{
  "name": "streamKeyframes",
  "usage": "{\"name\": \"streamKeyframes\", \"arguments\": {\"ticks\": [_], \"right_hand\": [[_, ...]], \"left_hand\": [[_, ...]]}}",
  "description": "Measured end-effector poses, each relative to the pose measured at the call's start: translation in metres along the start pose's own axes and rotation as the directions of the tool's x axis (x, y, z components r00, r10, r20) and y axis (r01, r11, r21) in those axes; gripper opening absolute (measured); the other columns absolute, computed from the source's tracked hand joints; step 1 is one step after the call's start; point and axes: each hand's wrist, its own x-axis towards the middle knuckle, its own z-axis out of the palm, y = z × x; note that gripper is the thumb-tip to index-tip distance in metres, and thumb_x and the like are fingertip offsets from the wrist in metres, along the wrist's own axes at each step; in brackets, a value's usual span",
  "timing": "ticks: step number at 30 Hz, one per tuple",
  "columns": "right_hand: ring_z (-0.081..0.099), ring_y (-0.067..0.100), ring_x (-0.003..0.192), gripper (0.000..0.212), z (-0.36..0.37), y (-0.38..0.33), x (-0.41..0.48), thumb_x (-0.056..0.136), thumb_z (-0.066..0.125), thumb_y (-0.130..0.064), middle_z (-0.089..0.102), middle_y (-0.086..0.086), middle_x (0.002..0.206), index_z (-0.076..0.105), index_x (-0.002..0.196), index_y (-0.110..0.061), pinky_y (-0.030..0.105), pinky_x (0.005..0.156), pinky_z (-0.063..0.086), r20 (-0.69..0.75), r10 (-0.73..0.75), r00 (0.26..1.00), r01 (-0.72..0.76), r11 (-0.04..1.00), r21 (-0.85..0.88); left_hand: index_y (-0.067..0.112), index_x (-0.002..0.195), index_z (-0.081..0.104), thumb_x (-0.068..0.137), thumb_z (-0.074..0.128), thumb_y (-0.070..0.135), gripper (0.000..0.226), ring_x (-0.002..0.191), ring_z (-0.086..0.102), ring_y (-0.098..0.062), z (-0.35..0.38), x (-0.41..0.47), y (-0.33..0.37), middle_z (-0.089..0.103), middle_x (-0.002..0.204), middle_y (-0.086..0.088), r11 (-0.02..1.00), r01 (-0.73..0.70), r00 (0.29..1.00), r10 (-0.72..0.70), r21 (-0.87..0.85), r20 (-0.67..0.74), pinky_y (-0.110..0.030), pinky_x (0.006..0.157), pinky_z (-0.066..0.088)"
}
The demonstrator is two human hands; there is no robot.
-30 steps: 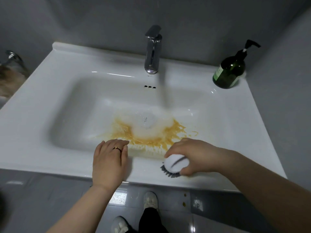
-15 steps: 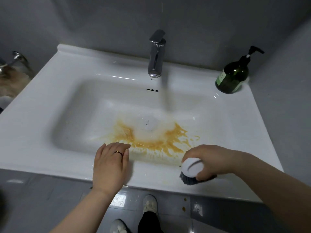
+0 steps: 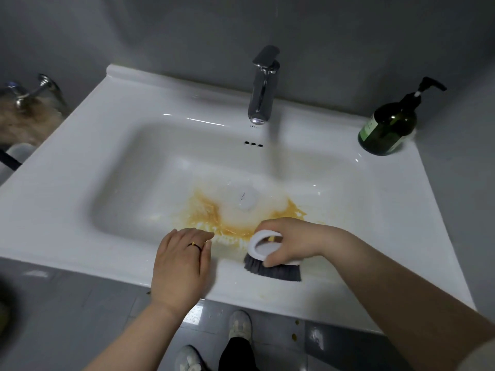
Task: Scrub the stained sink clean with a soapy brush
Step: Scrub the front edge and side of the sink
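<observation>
Head: soap bottle (image 3: 388,129) on sink (image 3: 401,210) corner.

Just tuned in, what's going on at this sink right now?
A person is scrubbing a sink. The right hand grips a white-handled brush, its dark bristles pressed on the sink's near edge. The left hand rests on the front rim. An orange stain spreads around the drain, not yet cleaned off. A green soap bottle stands at the back right corner.
</observation>
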Motion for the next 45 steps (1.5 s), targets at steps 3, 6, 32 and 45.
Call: {"name": "streamKeyframes", "arguments": {"ticks": [3,6,32,45], "right_hand": [[0.053,0.012,0.102,0.033,-0.003,-0.001,0.015,0.079,0.068,-0.03,0.052,-0.014,0.105,0.053,0.108,-0.033,0.031,0.087,0.045,0.059,0.02,0.998,-0.019,0.999,-0.027],[0.053,0.014,0.098,0.031,-0.006,0.01,0.024,0.08,0.067,-0.03,0.052,-0.013,0.1,0.054,0.107,-0.03,0.031,0.084,0.045,0.07,0.061,0.996,-0.059,0.998,-0.024],[0.047,0.017,0.085,0.023,0.002,0.013,0.077,0.08,0.064,-0.033,0.048,-0.004,0.093,0.046,0.087,-0.022,0.029,0.068,0.035,0.128,0.159,0.979,-0.149,0.985,-0.085],[0.046,0.013,0.078,0.024,0.002,-0.001,0.085,0.08,0.066,-0.032,0.048,-0.008,0.084,0.043,0.076,-0.026,0.028,0.067,0.036,0.167,0.029,0.986,-0.03,1.0,0.002]], "left_hand": [[0.007,0.084,0.069,0.086,0.034,0.019,0.037,0.086,0.045,-0.014,0.0,0.001,0.0,0.069,0.082,-0.005,1.0,0.005,1.0,-0.005,-0.015,0.004,-0.03,0.087,0.03],[0.007,0.084,0.068,0.086,0.034,0.019,0.036,0.086,0.046,-0.014,-0.001,0.001,0.0,0.068,0.082,-0.004,1.0,0.0,1.0,0.0,-0.008,0.01,-0.03,0.087,0.03],[0.007,0.083,0.07,0.081,0.039,0.021,0.035,0.085,0.046,-0.014,-0.003,0.003,0.003,0.07,0.083,-0.004,1.0,0.014,0.998,-0.015,0.006,0.064,-0.026,0.08,0.033],[0.008,0.082,0.07,0.096,0.027,0.03,0.05,0.087,0.047,-0.014,-0.018,0.01,-0.027,0.07,0.083,-0.003,0.994,0.051,0.999,-0.05,0.101,-0.015,-0.03,0.088,0.03]]}}
